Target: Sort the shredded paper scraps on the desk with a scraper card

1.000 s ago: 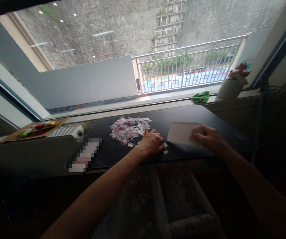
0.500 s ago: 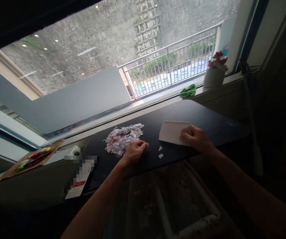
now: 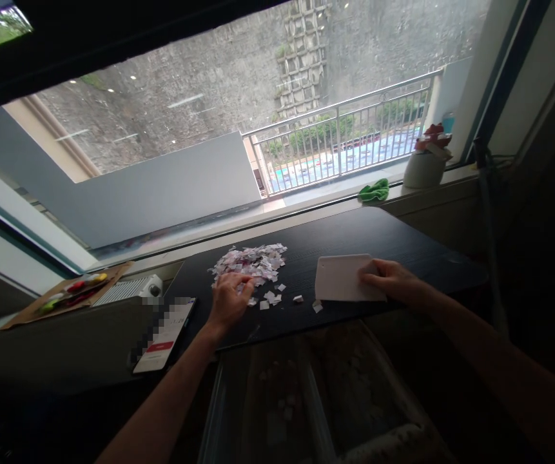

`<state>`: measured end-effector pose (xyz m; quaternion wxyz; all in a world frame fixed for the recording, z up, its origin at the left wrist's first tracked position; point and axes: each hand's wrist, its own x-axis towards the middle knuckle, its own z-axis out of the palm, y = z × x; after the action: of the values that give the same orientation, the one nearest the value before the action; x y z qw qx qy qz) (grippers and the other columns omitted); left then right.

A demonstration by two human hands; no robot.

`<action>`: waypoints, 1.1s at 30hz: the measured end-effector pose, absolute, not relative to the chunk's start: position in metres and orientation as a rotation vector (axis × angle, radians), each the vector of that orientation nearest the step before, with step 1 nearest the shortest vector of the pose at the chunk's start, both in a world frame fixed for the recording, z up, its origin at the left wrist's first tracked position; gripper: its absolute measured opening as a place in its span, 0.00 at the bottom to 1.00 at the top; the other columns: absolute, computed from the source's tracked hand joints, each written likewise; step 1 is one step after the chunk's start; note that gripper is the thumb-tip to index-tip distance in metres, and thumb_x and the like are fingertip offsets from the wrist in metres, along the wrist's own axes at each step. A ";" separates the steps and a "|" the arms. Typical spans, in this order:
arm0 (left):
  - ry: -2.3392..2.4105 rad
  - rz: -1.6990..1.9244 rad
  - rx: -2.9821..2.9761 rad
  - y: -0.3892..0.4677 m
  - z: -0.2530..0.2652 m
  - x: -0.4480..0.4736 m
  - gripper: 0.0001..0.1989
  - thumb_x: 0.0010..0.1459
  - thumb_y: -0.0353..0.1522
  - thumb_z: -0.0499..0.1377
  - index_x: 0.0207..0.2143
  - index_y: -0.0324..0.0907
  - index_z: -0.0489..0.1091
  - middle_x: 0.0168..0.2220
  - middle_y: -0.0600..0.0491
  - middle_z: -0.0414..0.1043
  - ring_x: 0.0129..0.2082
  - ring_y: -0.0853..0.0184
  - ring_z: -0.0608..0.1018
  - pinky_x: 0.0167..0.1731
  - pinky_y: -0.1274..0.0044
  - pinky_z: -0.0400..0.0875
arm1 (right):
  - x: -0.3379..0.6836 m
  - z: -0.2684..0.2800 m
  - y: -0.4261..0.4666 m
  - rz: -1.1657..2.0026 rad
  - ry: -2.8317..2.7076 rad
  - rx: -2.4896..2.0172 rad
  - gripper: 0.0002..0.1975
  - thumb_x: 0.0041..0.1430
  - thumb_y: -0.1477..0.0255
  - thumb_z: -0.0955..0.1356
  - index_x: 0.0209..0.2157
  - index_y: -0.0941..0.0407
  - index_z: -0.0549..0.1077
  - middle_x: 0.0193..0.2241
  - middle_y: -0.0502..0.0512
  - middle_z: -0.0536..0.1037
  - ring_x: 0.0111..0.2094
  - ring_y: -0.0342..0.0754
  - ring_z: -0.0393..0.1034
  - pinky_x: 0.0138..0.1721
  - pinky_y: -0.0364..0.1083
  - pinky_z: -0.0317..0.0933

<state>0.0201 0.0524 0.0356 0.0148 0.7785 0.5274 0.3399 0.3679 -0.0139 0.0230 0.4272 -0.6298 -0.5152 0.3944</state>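
Observation:
My right hand (image 3: pixel 390 278) grips a flat white scraper (image 3: pixel 340 278) by its right end, thumb on top. The scraper has a small hole near one corner and is held over the dark table. A heap of small white and pinkish paper scraps (image 3: pixel 251 258) lies to its left. At the near side of that heap is my left hand (image 3: pixel 231 298), its fingers bent and the thumb a little apart. Several loose scraps (image 3: pixel 272 298) lie between my left hand and the scraper. One more scrap (image 3: pixel 317 306) is at the scraper's near left corner.
The dark table (image 3: pixel 349 232) stands against the window sill. A phone (image 3: pixel 164 341) lies at its left edge. On the sill are a green cloth (image 3: pixel 374 191) and a white container (image 3: pixel 425 169). A clear bin (image 3: pixel 316 399) with some scraps inside sits below the near edge.
My left hand has moved left to the heap. More loose scraps now lie between the heap and the scraper. My right hand still holds the scraper; the view has shifted slightly.

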 end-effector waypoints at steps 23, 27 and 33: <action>1.956 1.191 2.724 0.023 -0.006 -0.056 0.10 0.56 0.36 0.54 0.31 0.44 0.74 0.33 0.49 0.77 0.46 0.54 0.73 0.55 0.59 0.50 | 0.370 0.042 -0.004 1.398 -1.489 -1.445 0.19 0.38 0.62 0.76 0.31 0.59 0.77 0.29 0.53 0.81 0.29 0.47 0.74 0.33 0.45 0.67; 1.947 1.181 2.700 0.023 -0.005 -0.056 0.10 0.56 0.36 0.53 0.30 0.44 0.74 0.33 0.49 0.77 0.46 0.53 0.73 0.55 0.58 0.51 | 0.370 0.048 -0.010 1.405 -1.469 -1.446 0.19 0.36 0.62 0.77 0.30 0.58 0.77 0.29 0.53 0.81 0.30 0.48 0.74 0.32 0.45 0.67; 1.954 1.173 2.715 0.023 -0.005 -0.056 0.11 0.56 0.36 0.53 0.30 0.44 0.74 0.32 0.49 0.77 0.45 0.54 0.73 0.54 0.59 0.52 | 0.376 0.056 -0.016 1.359 -1.438 -1.476 0.19 0.34 0.63 0.77 0.30 0.59 0.76 0.26 0.52 0.79 0.27 0.45 0.72 0.28 0.43 0.64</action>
<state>-0.0559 0.0226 -0.0052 -0.2003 0.7503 0.5401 0.3243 0.3762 -0.0160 0.0560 0.3302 -0.5643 -0.5499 0.5198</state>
